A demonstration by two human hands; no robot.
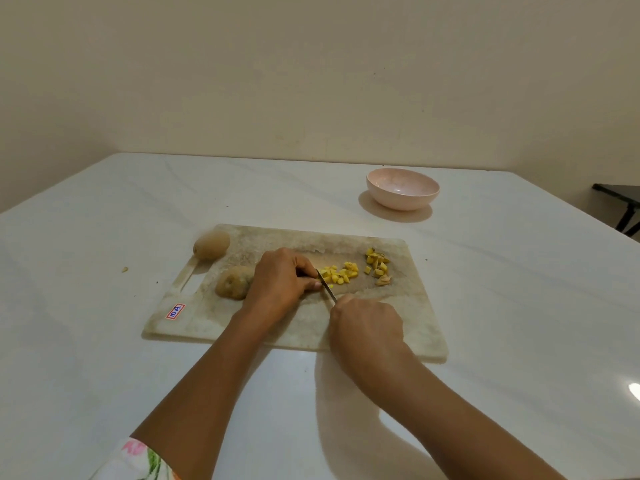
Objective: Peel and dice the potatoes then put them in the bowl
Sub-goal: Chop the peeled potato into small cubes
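On the worn white cutting board [398, 317] my right hand [367, 323] grips a knife [327, 287] whose blade points away toward the yellow potato dice [337, 273]. My left hand [282, 280] curls over a potato piece right at the blade; that piece is mostly hidden under the fingers. A second heap of dice and peel scraps [377, 266] lies farther right. One unpeeled potato [232, 283] sits just left of my left hand. Another whole potato [211, 244] rests at the board's far left corner. The pink bowl [402, 188] stands empty beyond the board.
The board lies on a white table [138, 358] against a beige wall. A small scrap [124, 269] lies on the table left of the board. A dark piece of furniture [620, 209] shows past the table's right edge.
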